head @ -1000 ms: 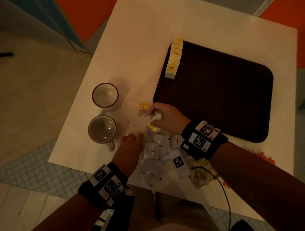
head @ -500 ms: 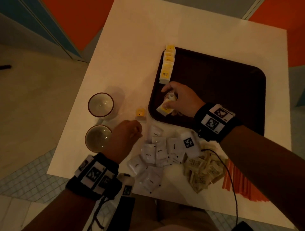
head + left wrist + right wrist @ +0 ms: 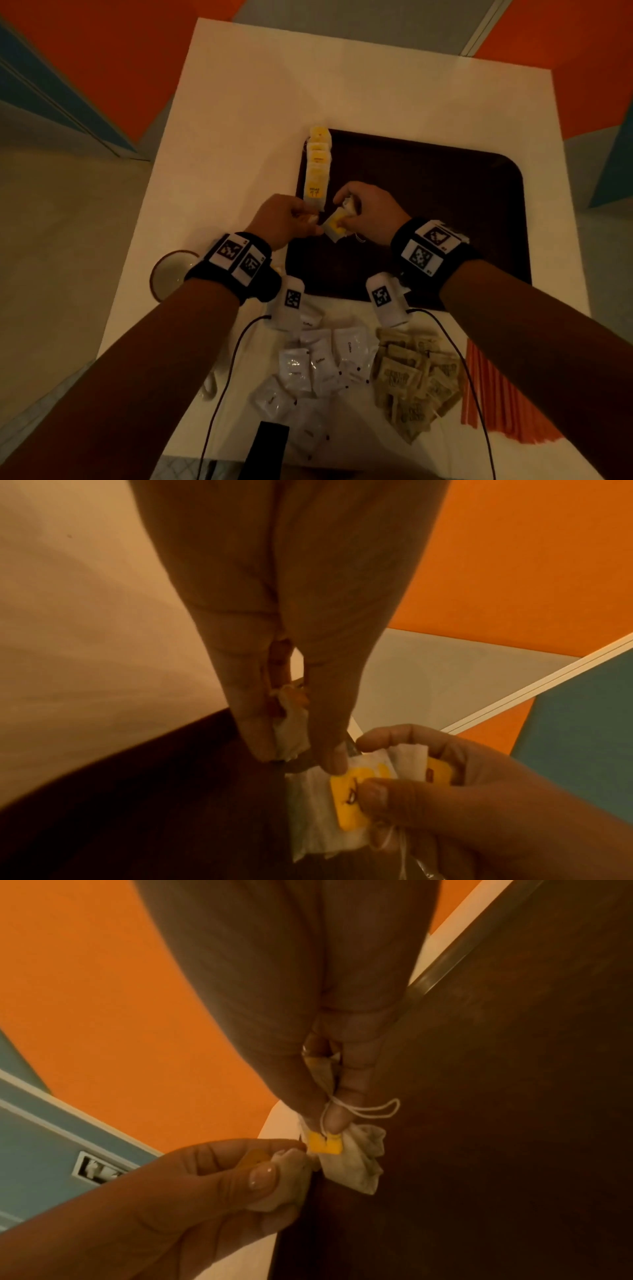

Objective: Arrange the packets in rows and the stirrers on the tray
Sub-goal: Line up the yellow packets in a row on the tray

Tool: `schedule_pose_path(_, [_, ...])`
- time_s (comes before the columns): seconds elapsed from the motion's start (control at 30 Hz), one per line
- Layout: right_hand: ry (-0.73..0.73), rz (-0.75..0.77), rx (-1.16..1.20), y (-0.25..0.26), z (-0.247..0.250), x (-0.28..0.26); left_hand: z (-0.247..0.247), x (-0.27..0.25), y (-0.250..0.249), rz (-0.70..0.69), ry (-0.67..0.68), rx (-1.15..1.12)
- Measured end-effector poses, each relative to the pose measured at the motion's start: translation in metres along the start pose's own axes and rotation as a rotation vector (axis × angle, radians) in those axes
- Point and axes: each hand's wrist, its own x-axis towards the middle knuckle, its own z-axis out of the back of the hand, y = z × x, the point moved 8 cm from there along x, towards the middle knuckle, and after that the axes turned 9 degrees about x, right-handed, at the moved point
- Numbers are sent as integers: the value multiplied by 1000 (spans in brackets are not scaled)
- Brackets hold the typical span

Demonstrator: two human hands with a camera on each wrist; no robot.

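A dark brown tray (image 3: 445,205) lies on the white table, with a row of yellow tea packets (image 3: 317,168) along its left edge. Both hands meet just below that row. My right hand (image 3: 356,212) pinches a tea bag with a yellow tag (image 3: 334,224), seen close up as white paper with a yellow tag (image 3: 342,799) and a loose string (image 3: 373,1110). My left hand (image 3: 301,216) pinches a crumpled white tea bag (image 3: 291,723) between thumb and fingers, touching the right hand's one. White packets (image 3: 318,366), brown packets (image 3: 414,377) and orange stirrers (image 3: 486,394) lie near the table's front edge.
A cup (image 3: 169,274) stands on the table left of the tray, partly hidden by my left wrist. Cables run from both wristbands over the packet piles. Most of the tray's surface is bare. Orange and blue walls surround the table.
My left hand has gone from the table beside the cups forward to the tray's left edge and now pinches a tea bag. The right hand stayed near the row's lower end with its tea bag.
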Motion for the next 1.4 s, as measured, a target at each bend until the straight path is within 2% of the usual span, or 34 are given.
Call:
schedule_pose_path(0.1, [-1,-13,22,-9,4,4,-3,9,-4,-43,96,48])
schedule_pose_path(0.33, [9,-15,33,-22,10,10,3,22,-10,-80,185,164])
schedule_pose_path(0.43, [1,-21,45,-26,12,11,8,25,-13,-91,141,114])
schedule_pose_path(0.57, [-1,-1,29,-26,10,9,17,27,-18,-145,55,252])
schedule_pose_path(0.67, [15,24,25,-20,12,5,24,29,-24,-169,53,305])
schedule_pose_path(0.8, [168,88,-55,0,1,-1,27,36,-34,-190,116,276])
schedule_pose_path(0.87, [239,119,-98,10,-11,0,27,42,-39,-201,96,285])
schedule_pose_path(0.97, [262,152,-147,20,-27,9,33,46,-42,-225,-11,369])
schedule_pose_path(1.07, [234,122,-139,19,-33,20,58,37,-36,-198,-210,366])
schedule_pose_path(1.1, [220,111,-134,17,-34,23,62,32,-30,-164,-214,335])
schedule_pose_path(1.2, [162,122,-100,15,-32,27,31,15,-17,-108,48,294])
schedule_pose_path(1.23, [148,131,-78,15,-32,27,17,11,-14,-108,95,299])
schedule_pose_path(1.27, [142,136,-53,15,-31,26,7,10,-10,-113,85,308])
schedule_pose_path(1.4, [132,83,90,9,-30,22,-5,12,-1,-110,-120,303])
